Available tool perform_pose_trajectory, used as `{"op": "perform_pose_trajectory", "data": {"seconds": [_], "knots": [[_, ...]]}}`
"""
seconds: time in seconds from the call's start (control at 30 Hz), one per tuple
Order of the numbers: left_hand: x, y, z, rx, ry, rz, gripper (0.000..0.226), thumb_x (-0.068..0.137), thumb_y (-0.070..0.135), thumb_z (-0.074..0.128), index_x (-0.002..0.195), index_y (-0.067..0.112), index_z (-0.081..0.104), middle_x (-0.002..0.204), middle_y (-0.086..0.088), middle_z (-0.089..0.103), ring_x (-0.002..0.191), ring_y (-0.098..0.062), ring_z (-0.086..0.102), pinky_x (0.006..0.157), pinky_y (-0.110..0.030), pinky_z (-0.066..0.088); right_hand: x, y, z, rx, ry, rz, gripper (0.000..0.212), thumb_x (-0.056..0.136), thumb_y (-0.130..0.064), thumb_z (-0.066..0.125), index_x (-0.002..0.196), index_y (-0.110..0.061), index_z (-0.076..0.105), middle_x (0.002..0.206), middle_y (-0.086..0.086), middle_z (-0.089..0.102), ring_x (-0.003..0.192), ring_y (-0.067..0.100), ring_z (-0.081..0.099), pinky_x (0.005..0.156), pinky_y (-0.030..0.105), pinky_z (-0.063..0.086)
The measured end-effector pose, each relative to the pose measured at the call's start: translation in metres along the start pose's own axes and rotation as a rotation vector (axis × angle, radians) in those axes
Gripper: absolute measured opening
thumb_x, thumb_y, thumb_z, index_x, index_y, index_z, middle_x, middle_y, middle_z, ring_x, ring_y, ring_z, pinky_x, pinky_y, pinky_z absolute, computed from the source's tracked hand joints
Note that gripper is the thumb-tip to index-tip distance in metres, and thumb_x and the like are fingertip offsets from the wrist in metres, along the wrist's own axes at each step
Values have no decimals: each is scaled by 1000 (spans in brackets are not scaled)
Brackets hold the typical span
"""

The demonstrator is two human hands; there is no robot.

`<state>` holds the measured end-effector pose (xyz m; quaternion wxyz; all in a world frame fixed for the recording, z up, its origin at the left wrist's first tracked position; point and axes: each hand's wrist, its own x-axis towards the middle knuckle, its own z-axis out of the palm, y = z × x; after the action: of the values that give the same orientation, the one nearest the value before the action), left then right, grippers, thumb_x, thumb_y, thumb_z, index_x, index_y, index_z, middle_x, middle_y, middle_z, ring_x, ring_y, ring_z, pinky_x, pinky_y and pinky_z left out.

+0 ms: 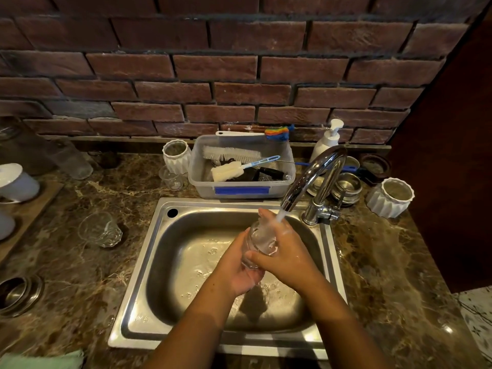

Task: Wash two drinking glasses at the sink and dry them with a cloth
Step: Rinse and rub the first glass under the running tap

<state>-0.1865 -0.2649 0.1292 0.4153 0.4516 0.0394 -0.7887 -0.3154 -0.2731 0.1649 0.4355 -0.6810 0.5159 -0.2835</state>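
Two hands meet over the rectangular stainless-steel sink (138, 302): the left hand (234, 270) cups the base and the right hand (285, 254) curls round the wall of a clear drinking glass (259, 241), held above the basin under running water (280, 216). Wet, it is probably light, rigid, slick and brittle — best gripped round the body, not the rim.

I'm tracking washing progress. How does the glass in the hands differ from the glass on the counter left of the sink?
The held glass is gripped by the left hand and right hand over the sink; the counter glass sits untouched beside the sink. Tap water runs onto the held glass; none reaches the counter glass. Both are clear.
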Motion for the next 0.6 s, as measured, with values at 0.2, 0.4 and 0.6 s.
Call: {"op": "perform_pose_trajectory", "data": {"seconds": [0.2,0.4,0.6], "knots": [[9,-6,-3,-3,132,154,42,99,40,60,127,9,66,116,-18,74,110,-31,71,90,-44,58,-12,5,13,-278,203,-54,65,87,-36,70,144,-36,40,134,-9,46,124,6,43,97,25,48],[8,-6,0,212,243,309,28,101,38,55,114,16,66,109,-14,74,103,-29,71,93,-44,56,-14,15,18,-208,-75,55,31,92,-28,64,122,-21,65,120,-3,68,109,8,61,97,30,52],[10,-10,-6,672,152,705,20,104,30,51,99,15,65,100,-17,70,97,-38,69,77,-41,57,-7,5,16,824,-42,578,18,96,-14,60,110,-10,70,107,12,75,103,24,72,80,38,59]]}}
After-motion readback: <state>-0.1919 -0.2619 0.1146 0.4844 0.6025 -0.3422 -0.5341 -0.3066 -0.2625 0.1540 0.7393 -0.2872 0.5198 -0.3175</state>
